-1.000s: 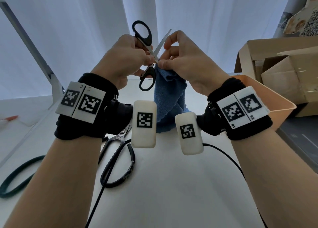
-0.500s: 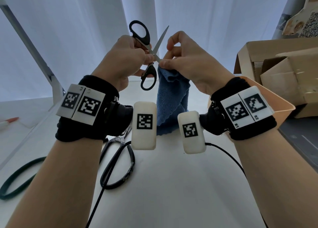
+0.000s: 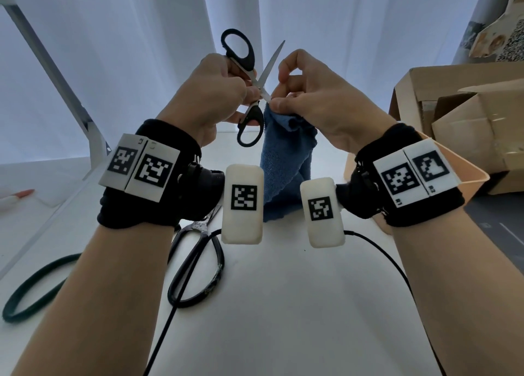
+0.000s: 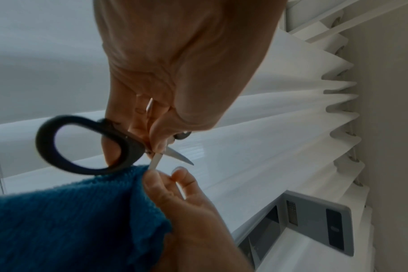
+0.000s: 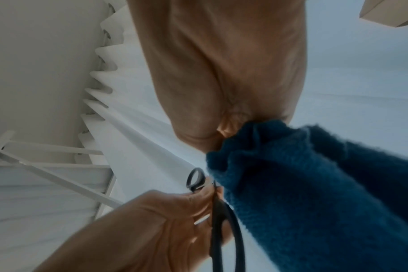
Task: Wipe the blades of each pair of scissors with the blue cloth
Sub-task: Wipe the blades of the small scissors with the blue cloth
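A small pair of black-handled scissors (image 3: 246, 66) (image 4: 86, 145) (image 5: 218, 211) is held up in the air with its blades spread apart. My left hand (image 3: 215, 94) (image 4: 170, 82) pinches it near the pivot. One blade points up to the right. My right hand (image 3: 306, 100) (image 5: 221, 73) pinches the blue cloth (image 3: 283, 160) (image 4: 70, 217) (image 5: 314, 184) around the lower blade, close to the pivot. The cloth hangs down towards the table. A larger pair of black scissors (image 3: 198, 259) lies on the white table under my left wrist.
A peach-coloured bin (image 3: 465, 174) stands at the right behind my right wrist, with cardboard boxes (image 3: 465, 114) beyond it. A dark green loop (image 3: 34, 287) lies at the left, black cables (image 3: 380, 259) cross the table. White curtains hang behind.
The scissors and both hands have shifted slightly up and left. My right hand with the cloth stays pinched on the lower blade near the pivot.
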### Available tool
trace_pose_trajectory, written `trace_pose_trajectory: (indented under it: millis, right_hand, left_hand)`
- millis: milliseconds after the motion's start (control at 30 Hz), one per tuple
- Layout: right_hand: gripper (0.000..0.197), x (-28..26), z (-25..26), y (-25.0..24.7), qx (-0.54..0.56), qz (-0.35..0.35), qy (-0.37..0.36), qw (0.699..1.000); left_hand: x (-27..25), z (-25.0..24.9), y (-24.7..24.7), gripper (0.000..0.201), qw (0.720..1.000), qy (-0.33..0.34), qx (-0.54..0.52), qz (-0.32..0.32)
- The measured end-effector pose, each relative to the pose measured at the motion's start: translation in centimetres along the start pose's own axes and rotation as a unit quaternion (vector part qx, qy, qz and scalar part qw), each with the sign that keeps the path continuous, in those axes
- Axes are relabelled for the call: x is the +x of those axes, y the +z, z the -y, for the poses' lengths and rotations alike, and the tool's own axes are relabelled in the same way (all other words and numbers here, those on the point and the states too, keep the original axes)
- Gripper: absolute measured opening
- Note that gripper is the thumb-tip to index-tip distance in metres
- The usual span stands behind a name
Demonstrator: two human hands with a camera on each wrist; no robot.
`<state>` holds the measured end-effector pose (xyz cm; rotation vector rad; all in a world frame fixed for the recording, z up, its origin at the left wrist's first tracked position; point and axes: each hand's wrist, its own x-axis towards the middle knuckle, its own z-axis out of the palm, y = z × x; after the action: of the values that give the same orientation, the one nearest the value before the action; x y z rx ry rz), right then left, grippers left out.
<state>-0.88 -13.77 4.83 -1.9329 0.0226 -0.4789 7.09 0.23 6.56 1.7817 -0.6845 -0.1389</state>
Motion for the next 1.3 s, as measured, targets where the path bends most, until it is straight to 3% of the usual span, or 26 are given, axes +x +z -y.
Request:
trace_pose_trajectory:
  millis: [167, 367, 567, 767, 900, 1067, 1300]
  right_hand:
    - [0.026, 0.3, -0.5, 0.5, -0.033, -0.059, 0.02, 0.998]
    - [0.027, 0.2, -0.2, 0.3, -0.013, -0.027, 0.029, 0.999]
    - [0.026, 0.4, -0.2, 0.0, -0.03, -0.039, 0.038, 0.998]
    - [0.017, 0.8, -1.7, -0.6, -0.093, -0.159, 0.045, 0.982]
    - [0.03, 0.7, -1.5, -0.5, 0.004, -0.187, 0.07, 0.98]
    - [0.035, 0.5, -0.8, 0.0, 0.184, -0.14, 0.078, 0.97]
    - [0.029, 0.4, -0.3, 0.0, 0.279, -0.049, 0.092, 0.955]
  left_hand:
    - [0.0, 0.1, 0.7, 0.021, 1.0, 0.001, 0.005, -0.013]
    - [0.2, 0.0, -1.0, 0.021, 0.999, -0.012, -0.018, -0.032]
    - [0.3, 0.1, -1.2, 0.019, 0.998, -0.01, -0.031, -0.044]
    - [0.6, 0.3, -2.7, 0.012, 0.995, 0.006, -0.033, -0.089]
    - [0.6, 0.3, -2.9, 0.016, 0.998, -0.003, -0.032, -0.062]
    - [0.5, 0.2, -1.4, 0.017, 1.0, -0.006, 0.007, -0.022]
    - [0.6, 0.6, -1.1, 0.014, 0.999, -0.007, 0.005, -0.034]
